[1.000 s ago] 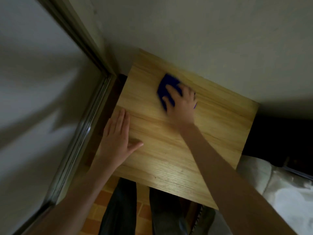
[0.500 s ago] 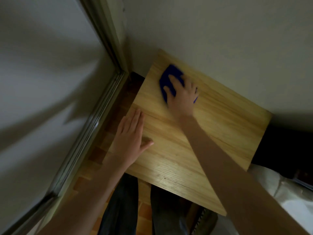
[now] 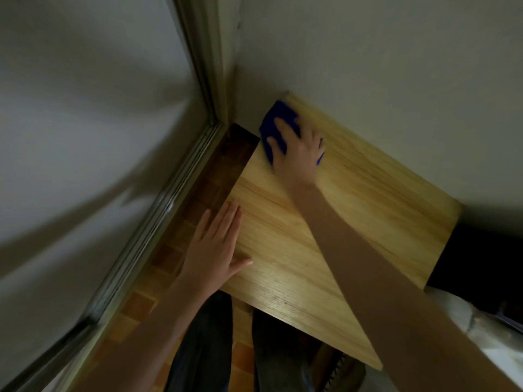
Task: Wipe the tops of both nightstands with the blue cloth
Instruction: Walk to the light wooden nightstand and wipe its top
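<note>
A light wooden nightstand top fills the middle of the view, set against a pale wall. At its far left corner lies the blue cloth, pressed flat under my right hand, whose fingers cover most of it. My left hand rests flat with fingers together on the near left edge of the top, holding nothing. My right forearm crosses the top diagonally from the lower right.
A metal sliding-door frame runs along the left, with a strip of parquet floor between it and the nightstand. White bedding shows at the right edge. My legs stand below the front edge.
My right hand has slid the blue cloth toward the far left corner of the top. The view has shifted so the nightstand sits further right. My left hand stays on the left edge.
</note>
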